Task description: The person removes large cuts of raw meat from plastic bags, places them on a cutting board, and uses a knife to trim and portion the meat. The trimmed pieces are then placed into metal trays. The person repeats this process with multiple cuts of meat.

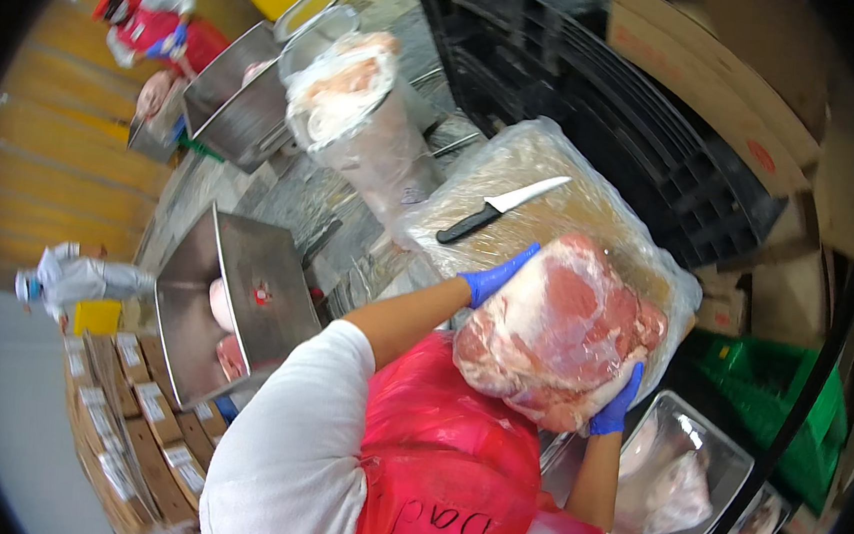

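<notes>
A large cut of raw meat (573,316), red with pale fat along its edges, is held between my two hands over the near part of a plastic-wrapped work surface (618,229). My left hand (500,274), in a blue glove, presses against its upper left side. Its lower right side rests in my right hand (618,404), also gloved in blue, with part of the fingers hidden beneath the meat. Beyond the meat, a boning knife (503,209) with a black handle and curved blade lies on the wrapped surface, touched by neither hand.
A plastic-lined bin (377,135) holds pale trimmings. Metal tubs (274,293) with meat stand left; metal trays (714,440) of meat are at lower right, by a green container (785,401). A black plastic pallet (599,92) stands behind. Two co-workers (163,35) are farther off.
</notes>
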Demonstrator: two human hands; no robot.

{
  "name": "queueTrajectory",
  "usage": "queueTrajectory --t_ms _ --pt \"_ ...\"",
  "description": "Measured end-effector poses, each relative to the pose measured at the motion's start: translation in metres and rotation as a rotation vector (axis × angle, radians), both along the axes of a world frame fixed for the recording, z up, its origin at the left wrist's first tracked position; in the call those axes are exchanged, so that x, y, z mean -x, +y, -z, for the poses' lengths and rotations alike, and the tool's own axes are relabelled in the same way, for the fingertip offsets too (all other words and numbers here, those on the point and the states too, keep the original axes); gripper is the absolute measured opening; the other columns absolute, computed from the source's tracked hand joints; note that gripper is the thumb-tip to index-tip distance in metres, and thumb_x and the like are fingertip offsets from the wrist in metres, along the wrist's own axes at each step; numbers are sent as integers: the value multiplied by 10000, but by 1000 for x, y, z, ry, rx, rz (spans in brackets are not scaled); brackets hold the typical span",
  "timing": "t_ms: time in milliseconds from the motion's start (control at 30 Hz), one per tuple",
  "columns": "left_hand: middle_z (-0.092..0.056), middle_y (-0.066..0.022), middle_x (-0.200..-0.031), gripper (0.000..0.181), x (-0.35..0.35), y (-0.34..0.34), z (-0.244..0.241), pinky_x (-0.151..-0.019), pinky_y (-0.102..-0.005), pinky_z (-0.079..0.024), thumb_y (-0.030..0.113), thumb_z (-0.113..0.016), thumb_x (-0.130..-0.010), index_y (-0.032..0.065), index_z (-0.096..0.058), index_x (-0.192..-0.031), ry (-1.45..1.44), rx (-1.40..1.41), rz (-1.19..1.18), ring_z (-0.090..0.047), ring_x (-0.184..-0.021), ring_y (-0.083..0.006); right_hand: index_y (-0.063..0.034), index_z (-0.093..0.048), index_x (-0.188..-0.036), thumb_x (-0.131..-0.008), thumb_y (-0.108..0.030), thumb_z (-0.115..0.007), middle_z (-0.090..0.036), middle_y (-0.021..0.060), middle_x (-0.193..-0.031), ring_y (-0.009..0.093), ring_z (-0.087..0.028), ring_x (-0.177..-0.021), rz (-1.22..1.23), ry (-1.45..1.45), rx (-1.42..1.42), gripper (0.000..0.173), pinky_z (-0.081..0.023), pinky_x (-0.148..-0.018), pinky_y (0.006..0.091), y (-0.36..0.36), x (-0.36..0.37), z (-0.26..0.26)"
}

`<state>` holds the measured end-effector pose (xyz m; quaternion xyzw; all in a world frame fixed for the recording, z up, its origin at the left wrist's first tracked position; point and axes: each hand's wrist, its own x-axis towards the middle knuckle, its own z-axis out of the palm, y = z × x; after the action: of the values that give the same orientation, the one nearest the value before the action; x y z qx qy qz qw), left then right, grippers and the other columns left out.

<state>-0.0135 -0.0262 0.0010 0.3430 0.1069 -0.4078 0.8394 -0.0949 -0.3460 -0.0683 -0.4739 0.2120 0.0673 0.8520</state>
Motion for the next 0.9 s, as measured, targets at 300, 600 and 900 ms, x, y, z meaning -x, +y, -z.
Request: queueTrajectory --t_ms 300,600,900 --pt "-484 -61 -1377 642 75 10 44 -1075 -336 -342 570 -325 -963 105 -419 -1396 111 155 -495 -473 -1231 -195 -59 -432 -1362 -892 -452 -507 -530 115 -1293 285 -528 -1149 -503 261 29 617 -382 -1034 402 32 -59 -100" --pt "-458 -84 -1386 768 128 43 -1 -1054 -432 -357 658 -340 -901 77 -373 -1402 -39 -65 -1045 -462 -1226 -286 -32 -363 -1406 -927 -294 -487 -443 94 -1383 213 -426 -1271 -869 35 51 561 -301 -1091 344 126 -116 -187" --pt "-392 -108 -1433 824 249 118 -46 -1062 -499 -338 691 -333 -877 84 -308 -1434 -250 -264 -1815 -398 -1283 -334 79 -243 -1422 -807 -331 -722 -375 191 -1424 244 -357 -1321 -1543 -612 65 881 -283 -1094 348 369 -89 -182"
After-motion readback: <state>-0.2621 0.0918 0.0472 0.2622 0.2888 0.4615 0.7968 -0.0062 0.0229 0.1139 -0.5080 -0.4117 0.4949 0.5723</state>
